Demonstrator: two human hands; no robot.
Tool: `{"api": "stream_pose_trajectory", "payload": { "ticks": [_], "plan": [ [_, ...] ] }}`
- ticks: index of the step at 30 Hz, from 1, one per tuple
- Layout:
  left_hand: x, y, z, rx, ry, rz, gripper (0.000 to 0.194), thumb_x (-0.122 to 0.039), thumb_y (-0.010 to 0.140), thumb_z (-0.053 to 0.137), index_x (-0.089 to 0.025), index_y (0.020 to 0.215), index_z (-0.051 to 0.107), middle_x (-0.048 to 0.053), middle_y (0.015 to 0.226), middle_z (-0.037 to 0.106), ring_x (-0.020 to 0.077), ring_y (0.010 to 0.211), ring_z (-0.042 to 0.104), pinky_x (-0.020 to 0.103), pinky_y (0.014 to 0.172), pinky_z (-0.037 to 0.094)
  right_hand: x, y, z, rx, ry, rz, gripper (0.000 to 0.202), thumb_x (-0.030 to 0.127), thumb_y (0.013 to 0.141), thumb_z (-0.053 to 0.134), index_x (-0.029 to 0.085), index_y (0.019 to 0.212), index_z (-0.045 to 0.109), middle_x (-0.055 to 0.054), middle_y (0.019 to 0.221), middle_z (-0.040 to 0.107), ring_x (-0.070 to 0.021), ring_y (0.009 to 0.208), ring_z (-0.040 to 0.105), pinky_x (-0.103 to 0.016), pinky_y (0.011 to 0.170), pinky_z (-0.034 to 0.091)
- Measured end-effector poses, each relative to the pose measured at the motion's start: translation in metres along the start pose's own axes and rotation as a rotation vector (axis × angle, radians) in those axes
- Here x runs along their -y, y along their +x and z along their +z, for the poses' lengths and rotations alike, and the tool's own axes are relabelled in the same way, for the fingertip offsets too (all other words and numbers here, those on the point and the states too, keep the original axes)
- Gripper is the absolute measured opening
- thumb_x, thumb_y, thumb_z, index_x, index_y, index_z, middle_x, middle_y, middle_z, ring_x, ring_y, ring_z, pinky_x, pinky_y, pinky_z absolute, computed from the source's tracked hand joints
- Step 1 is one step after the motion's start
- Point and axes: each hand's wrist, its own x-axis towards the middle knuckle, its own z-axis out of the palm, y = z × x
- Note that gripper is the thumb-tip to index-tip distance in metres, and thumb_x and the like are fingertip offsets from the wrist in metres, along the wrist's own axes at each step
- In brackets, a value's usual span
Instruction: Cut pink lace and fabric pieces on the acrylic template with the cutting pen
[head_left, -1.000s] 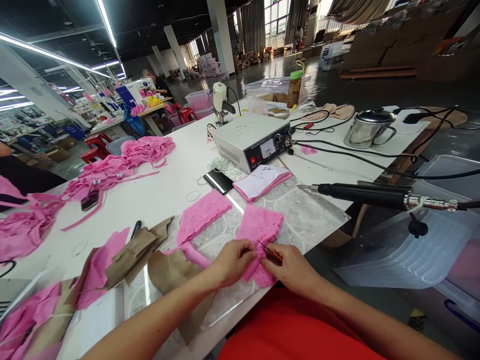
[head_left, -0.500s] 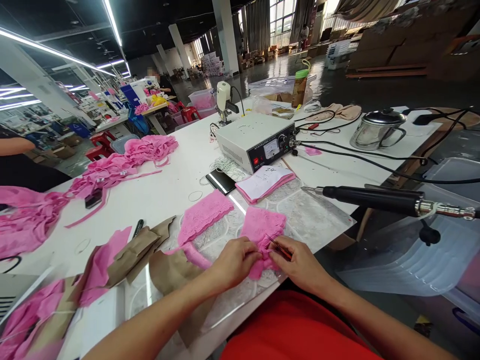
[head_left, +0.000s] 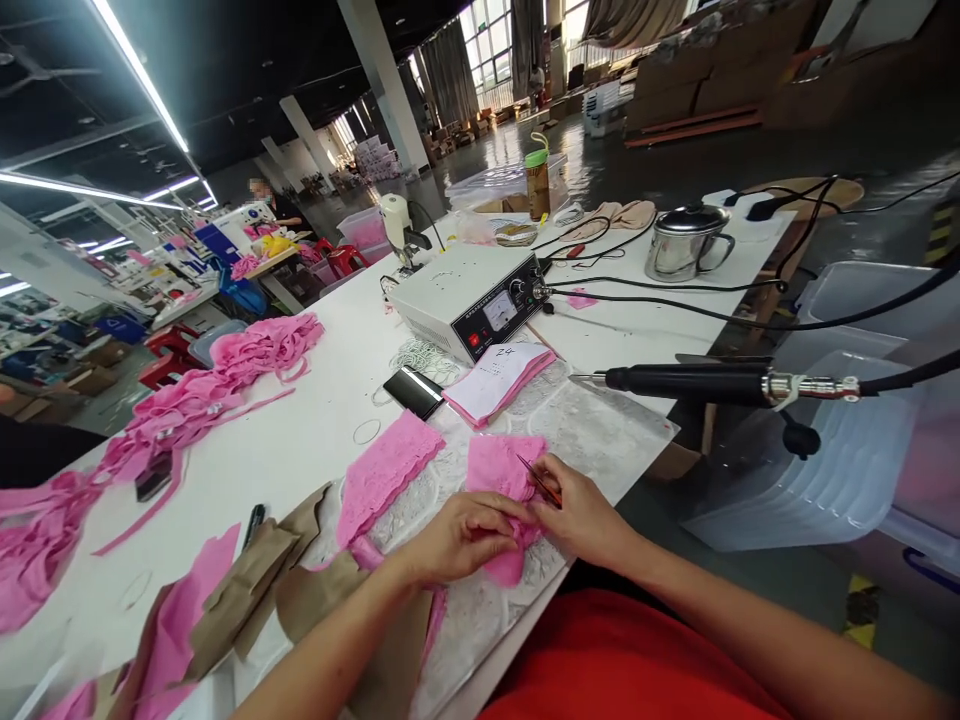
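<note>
At the front edge of the table lies a pink lace fabric piece (head_left: 501,462), gathered under my fingers at its lower part. My left hand (head_left: 469,535) presses on the gathered part, thumb bent towards the fingers, with the fingertips close against my right hand. A pair of dark, red-sided tweezers (head_left: 541,482) rests in my closed right hand (head_left: 581,508), points towards the far side above the cloth. My right fingertips also touch the fabric. To the left, a second pink lace piece (head_left: 390,468) lies flat on the clear sheet (head_left: 600,435).
Beyond are a phone (head_left: 412,391), a paper-topped pink stack (head_left: 499,380) and a control box (head_left: 457,290). A black cabled handpiece (head_left: 686,382) juts in from the right above plastic bins (head_left: 810,470). Brown paper (head_left: 251,570) and pink fabric heaps (head_left: 202,385) lie left.
The view has swung right, so the table's things appear further left. My left hand has stretched its fingers across the cloth to my right hand. The tweezers stay in my right hand.
</note>
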Motion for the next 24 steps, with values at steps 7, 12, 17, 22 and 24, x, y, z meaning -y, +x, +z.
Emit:
{"api": "stream_pose_trajectory", "payload": {
  "ticks": [7, 12, 17, 22, 24],
  "plan": [
    [0.003, 0.001, -0.003, 0.014, -0.083, -0.086, 0.023, -0.03, 0.091, 0.055, -0.014, 0.079, 0.067, 0.012, 0.103, 0.064, 0.0185, 0.095, 0.062, 0.031, 0.087, 0.049, 0.006, -0.02, -0.025, 0.207, 0.344, 0.094, 0.044, 0.059, 0.089, 0.035, 0.018, 0.085, 0.054, 0.004, 0.059, 0.043, -0.0103, 0.05, 0.038, -0.025, 0.05, 0.032],
    [0.005, 0.0, -0.003, -0.012, -0.112, -0.093, 0.017, -0.024, 0.091, 0.056, -0.014, 0.082, 0.066, 0.012, 0.107, 0.063, 0.0192, 0.101, 0.061, 0.033, 0.09, 0.048, 0.009, -0.039, -0.021, 0.449, 0.301, 0.137, 0.054, 0.068, 0.085, 0.037, 0.019, 0.063, 0.042, 0.005, 0.052, 0.033, -0.0086, 0.049, 0.028, -0.025, 0.049, 0.024],
    [0.005, 0.0, -0.003, -0.018, -0.097, -0.091, 0.015, -0.022, 0.091, 0.055, -0.014, 0.081, 0.063, 0.011, 0.106, 0.063, 0.0174, 0.098, 0.061, 0.03, 0.087, 0.047, 0.004, -0.038, -0.015, 0.465, 0.281, 0.244, 0.065, 0.077, 0.08, 0.035, 0.015, 0.077, 0.057, 0.006, 0.05, 0.035, -0.0081, 0.045, 0.028, -0.025, 0.046, 0.022],
    [0.003, 0.001, -0.002, -0.013, -0.079, -0.099, 0.019, -0.027, 0.092, 0.053, -0.014, 0.081, 0.062, 0.012, 0.106, 0.063, 0.018, 0.098, 0.061, 0.031, 0.087, 0.048, 0.004, -0.034, -0.016, 0.48, 0.306, 0.298, 0.071, 0.08, 0.076, 0.037, 0.014, 0.086, 0.062, 0.007, 0.049, 0.035, -0.0077, 0.043, 0.027, -0.024, 0.044, 0.02],
    [0.003, 0.001, -0.002, -0.017, -0.071, -0.098, 0.02, -0.027, 0.092, 0.053, -0.015, 0.08, 0.061, 0.012, 0.106, 0.063, 0.0181, 0.098, 0.061, 0.032, 0.087, 0.048, 0.004, -0.034, -0.016, 0.481, 0.303, 0.29, 0.069, 0.078, 0.077, 0.037, 0.014, 0.086, 0.063, 0.007, 0.049, 0.034, -0.0078, 0.043, 0.027, -0.024, 0.044, 0.019]
  ]
}}
